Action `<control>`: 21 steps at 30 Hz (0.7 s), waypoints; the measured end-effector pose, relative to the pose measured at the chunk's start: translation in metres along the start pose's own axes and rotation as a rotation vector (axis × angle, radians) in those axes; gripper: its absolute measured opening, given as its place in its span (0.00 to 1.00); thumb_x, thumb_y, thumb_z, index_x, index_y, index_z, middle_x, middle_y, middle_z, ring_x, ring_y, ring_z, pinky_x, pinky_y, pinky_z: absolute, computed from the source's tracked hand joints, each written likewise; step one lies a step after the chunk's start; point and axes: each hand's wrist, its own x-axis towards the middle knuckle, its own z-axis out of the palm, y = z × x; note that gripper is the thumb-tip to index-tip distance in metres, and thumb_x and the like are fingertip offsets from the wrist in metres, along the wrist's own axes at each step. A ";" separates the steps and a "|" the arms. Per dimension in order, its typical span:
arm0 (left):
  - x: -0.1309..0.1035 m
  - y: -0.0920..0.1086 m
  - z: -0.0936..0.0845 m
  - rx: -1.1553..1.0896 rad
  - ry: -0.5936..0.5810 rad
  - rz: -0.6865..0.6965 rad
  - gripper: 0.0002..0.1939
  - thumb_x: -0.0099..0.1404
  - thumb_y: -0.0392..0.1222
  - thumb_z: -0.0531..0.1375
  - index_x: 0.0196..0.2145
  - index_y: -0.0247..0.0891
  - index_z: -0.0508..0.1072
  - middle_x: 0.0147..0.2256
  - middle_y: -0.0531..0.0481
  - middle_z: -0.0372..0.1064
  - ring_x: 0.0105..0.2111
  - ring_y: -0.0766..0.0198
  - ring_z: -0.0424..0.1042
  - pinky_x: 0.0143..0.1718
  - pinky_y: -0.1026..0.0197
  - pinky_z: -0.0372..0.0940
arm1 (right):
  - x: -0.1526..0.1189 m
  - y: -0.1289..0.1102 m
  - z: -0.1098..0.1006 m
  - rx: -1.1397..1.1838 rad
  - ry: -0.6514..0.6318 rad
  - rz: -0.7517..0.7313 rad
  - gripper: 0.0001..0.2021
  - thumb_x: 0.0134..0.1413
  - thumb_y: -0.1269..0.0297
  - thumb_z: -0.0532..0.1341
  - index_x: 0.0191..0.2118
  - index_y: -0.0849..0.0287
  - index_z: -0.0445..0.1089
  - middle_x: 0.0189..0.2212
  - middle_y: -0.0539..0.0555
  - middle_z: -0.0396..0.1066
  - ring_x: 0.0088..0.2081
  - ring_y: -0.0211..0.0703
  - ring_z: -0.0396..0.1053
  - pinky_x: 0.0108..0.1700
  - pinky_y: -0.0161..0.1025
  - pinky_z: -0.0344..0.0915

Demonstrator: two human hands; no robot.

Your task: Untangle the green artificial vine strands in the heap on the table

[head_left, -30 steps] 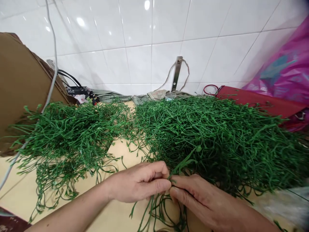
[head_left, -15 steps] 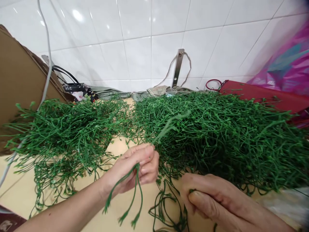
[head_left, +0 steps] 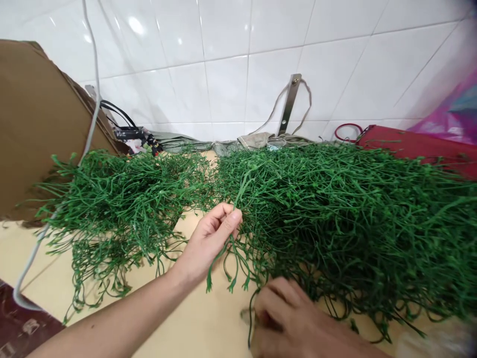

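My left hand [head_left: 216, 231] is closed, its thumb and fingers pinching a small bunch of green, plastic-looking stems [head_left: 244, 186]. One end of the bunch points up toward the far pile, and several forked tips [head_left: 231, 283] dangle below the fingers. Lower down, my right hand [head_left: 283, 315] is curled close to the tabletop [head_left: 201, 318], smeared by motion. A thin dark green stem [head_left: 250, 328] runs between its thumb and fingers. A big heap of similar stems [head_left: 346, 209] spreads beyond and beside my right hand. Another heap [head_left: 126, 199] lies to the left.
At the left stands a cardboard box [head_left: 33, 134], with a white cable [head_left: 95, 74] hanging past it. Along the tiled wall [head_left: 227, 89] are a floral bag [head_left: 136, 141], a metal bracket [head_left: 289, 104] and a red pouch [head_left: 417, 149]. A pink plastic bag [head_left: 454, 119] is at far right.
My left hand has turned and risen slightly, with the bunch now pointing more upright. My right hand has moved left and down to the tabletop by a stem. The view has shifted right.
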 end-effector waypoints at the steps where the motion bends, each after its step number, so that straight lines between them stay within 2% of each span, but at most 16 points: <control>1: 0.000 0.001 0.001 0.003 0.006 -0.009 0.19 0.68 0.52 0.62 0.28 0.37 0.63 0.24 0.58 0.55 0.24 0.72 0.51 0.26 0.69 0.52 | 0.003 0.004 -0.003 -0.019 0.013 0.017 0.02 0.59 0.66 0.65 0.36 0.51 0.72 0.41 0.52 0.72 0.45 0.47 0.67 0.43 0.42 0.67; 5: -0.001 0.001 0.004 0.011 0.001 -0.031 0.19 0.64 0.54 0.65 0.29 0.37 0.66 0.22 0.59 0.56 0.22 0.73 0.51 0.23 0.69 0.50 | 0.012 0.019 -0.016 -0.033 0.082 0.139 0.04 0.61 0.71 0.62 0.37 0.56 0.74 0.40 0.55 0.70 0.45 0.49 0.64 0.45 0.46 0.66; 9: 0.000 -0.002 0.003 -0.021 -0.033 -0.039 0.16 0.62 0.52 0.68 0.33 0.37 0.70 0.24 0.59 0.63 0.21 0.75 0.59 0.23 0.70 0.55 | 0.011 0.020 -0.020 0.050 0.095 0.121 0.01 0.59 0.68 0.66 0.36 0.56 0.73 0.40 0.55 0.69 0.47 0.49 0.63 0.47 0.47 0.66; 13: 0.000 0.000 0.003 0.016 -0.073 -0.016 0.12 0.62 0.47 0.68 0.34 0.37 0.72 0.24 0.57 0.67 0.22 0.73 0.66 0.26 0.69 0.60 | 0.007 0.016 -0.030 0.191 0.267 0.123 0.04 0.63 0.63 0.62 0.36 0.55 0.73 0.39 0.54 0.71 0.44 0.45 0.66 0.45 0.40 0.68; 16: -0.003 0.005 0.005 0.036 -0.049 0.004 0.11 0.62 0.44 0.68 0.33 0.37 0.71 0.23 0.57 0.67 0.23 0.72 0.67 0.27 0.68 0.61 | 0.006 0.011 -0.042 0.281 0.465 0.291 0.11 0.67 0.61 0.55 0.33 0.55 0.71 0.32 0.51 0.71 0.34 0.40 0.68 0.36 0.35 0.68; 18: -0.006 0.006 0.008 0.073 -0.039 0.032 0.09 0.62 0.42 0.68 0.33 0.37 0.71 0.22 0.57 0.67 0.23 0.71 0.66 0.28 0.68 0.61 | 0.008 0.006 -0.046 0.348 0.551 0.400 0.14 0.68 0.57 0.51 0.35 0.54 0.71 0.30 0.51 0.72 0.31 0.39 0.69 0.33 0.34 0.68; 21: -0.010 0.004 0.012 0.176 -0.036 0.099 0.10 0.61 0.42 0.68 0.30 0.37 0.71 0.23 0.57 0.66 0.25 0.70 0.64 0.29 0.67 0.59 | 0.014 -0.004 -0.043 0.441 0.518 0.465 0.12 0.64 0.56 0.54 0.37 0.54 0.72 0.29 0.50 0.72 0.31 0.40 0.69 0.30 0.34 0.66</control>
